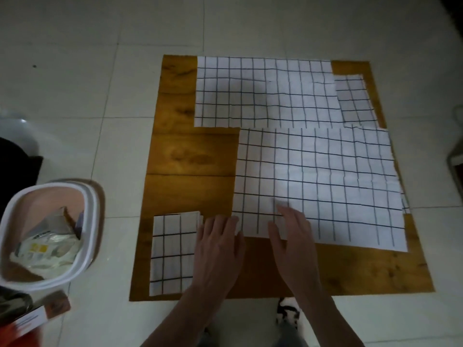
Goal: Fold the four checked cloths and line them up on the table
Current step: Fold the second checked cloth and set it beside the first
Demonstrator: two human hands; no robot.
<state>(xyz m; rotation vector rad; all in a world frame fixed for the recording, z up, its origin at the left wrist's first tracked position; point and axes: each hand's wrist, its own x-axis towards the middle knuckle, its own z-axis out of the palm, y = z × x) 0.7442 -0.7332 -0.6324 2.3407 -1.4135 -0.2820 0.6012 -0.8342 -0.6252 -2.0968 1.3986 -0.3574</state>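
A low wooden table (190, 156) carries white cloths with a dark check. One folded cloth (172, 254) lies at the near left corner. A large unfolded cloth (325, 186) spreads over the near right half. Another unfolded cloth (260, 93) covers the far half, and a further cloth (353, 101) shows from under its right edge. My left hand (218, 246) rests flat at the near left corner of the large near cloth, fingers straight. My right hand (293, 234) lies flat on that cloth's near edge, fingers spread.
A white-rimmed pink bin (85, 246) holding wrappers stands on the tiled floor left of the table. A box (32, 319) lies at the near left. A patterned slipper (288, 311) shows below the table's near edge.
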